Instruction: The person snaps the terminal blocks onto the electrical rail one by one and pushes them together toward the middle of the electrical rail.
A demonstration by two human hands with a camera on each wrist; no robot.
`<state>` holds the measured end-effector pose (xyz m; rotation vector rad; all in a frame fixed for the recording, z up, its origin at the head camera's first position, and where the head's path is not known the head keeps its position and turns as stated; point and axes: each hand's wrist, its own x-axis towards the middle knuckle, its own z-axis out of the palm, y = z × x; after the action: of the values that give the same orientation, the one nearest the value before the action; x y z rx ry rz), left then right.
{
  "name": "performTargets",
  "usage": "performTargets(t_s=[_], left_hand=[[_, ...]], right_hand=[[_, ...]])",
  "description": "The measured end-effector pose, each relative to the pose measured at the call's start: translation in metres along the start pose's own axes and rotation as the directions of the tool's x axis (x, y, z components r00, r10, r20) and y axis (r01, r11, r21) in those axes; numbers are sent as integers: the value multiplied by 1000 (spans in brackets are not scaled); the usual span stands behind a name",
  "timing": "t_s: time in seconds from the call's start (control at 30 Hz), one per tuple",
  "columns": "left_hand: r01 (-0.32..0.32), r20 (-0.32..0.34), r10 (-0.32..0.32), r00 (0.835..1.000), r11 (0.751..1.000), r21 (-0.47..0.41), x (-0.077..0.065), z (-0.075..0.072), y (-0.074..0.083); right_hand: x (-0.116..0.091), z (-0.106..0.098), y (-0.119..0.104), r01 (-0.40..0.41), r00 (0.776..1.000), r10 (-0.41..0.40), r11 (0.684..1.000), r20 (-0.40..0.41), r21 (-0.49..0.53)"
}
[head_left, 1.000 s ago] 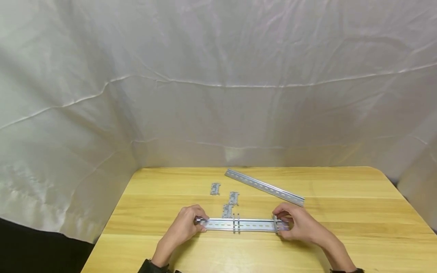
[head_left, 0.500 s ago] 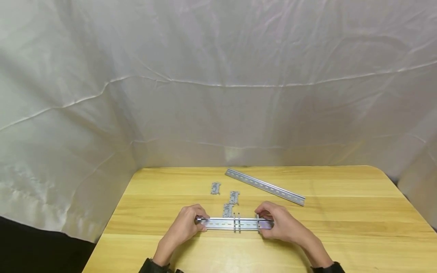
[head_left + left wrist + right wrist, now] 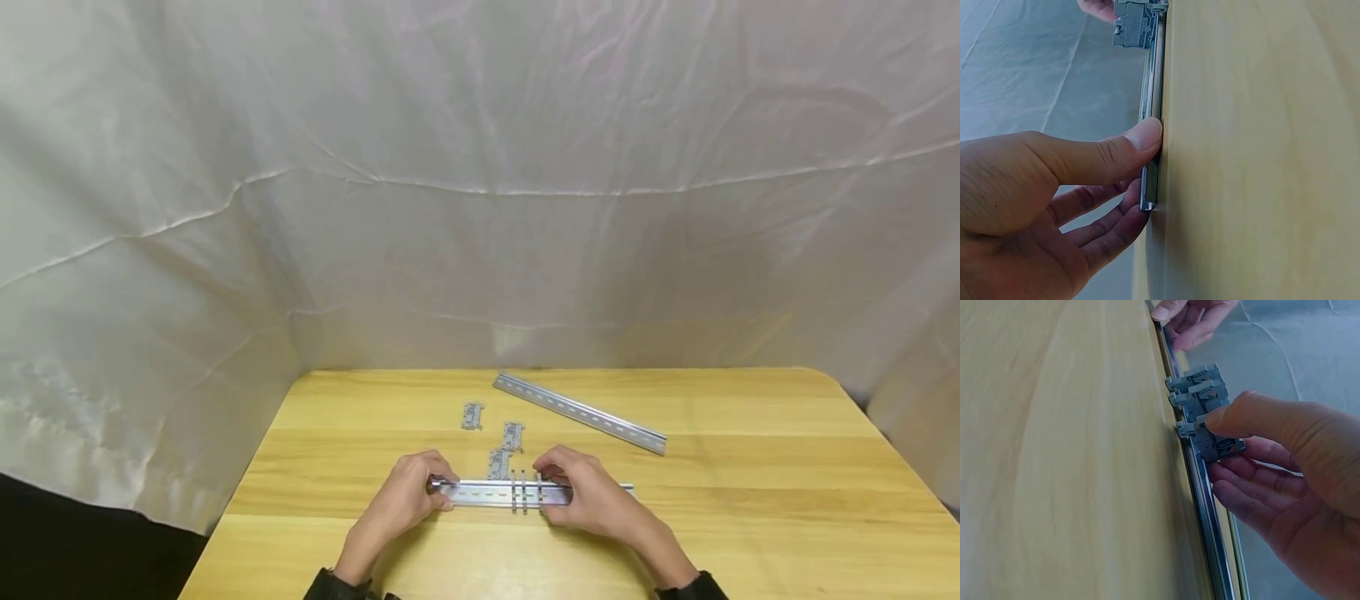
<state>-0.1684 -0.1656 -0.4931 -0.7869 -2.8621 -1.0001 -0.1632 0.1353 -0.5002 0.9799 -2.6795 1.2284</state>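
A slotted metal DIN rail (image 3: 480, 494) lies crosswise near the front of the table. My left hand (image 3: 411, 492) grips its left end, thumb (image 3: 1144, 134) on the near edge and fingers behind. Two thin grey terminal blocks (image 3: 519, 492) stand upright across the rail near its middle. Just right of them, my right hand (image 3: 588, 493) pinches a third grey terminal block (image 3: 1210, 440) between thumb and fingers, seated on the rail. A narrow gap separates it from the other two. The rail's right end (image 3: 628, 487) shows beyond my right hand.
Three loose grey terminal blocks lie flat behind the rail: one at the back left (image 3: 472, 416), one in the middle (image 3: 513, 436), and one right at the rail (image 3: 498, 464). Another DIN rail (image 3: 581, 412) lies slanted farther back. A pale cloth (image 3: 480, 250) hangs behind the wooden table (image 3: 750, 500).
My right hand has slid leftward along the rail with its terminal block, from near the right end to close beside the other two. My left hand has stayed on the left end.
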Motion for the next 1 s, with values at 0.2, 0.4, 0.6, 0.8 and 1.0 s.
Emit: performTargets(t_s=[0.2,0.4,0.6,0.8,1.0], left_hand=[[7,2,-7,1000,1000,-6,-1,0,-1],[3,5,-3,1000,1000,-3,-1,-1,-1],[6,3,-6,1000,1000,-1,1,0,0],[13,3,-13,1000,1000,-9,1,-1,0],[22,9,-22,1000,1000,-6,1,0,1]], right_hand=[[5,6,-4,-24,1000,24,1000,19,11],[7,7,-7,-30,999,30,999,29,19],[5,7,-7,-31,999,33,998,29,-46],[10,17,-12,-39,998,43,993,34,-114],[18,28,-18,-52,998,58,981,29,-188]])
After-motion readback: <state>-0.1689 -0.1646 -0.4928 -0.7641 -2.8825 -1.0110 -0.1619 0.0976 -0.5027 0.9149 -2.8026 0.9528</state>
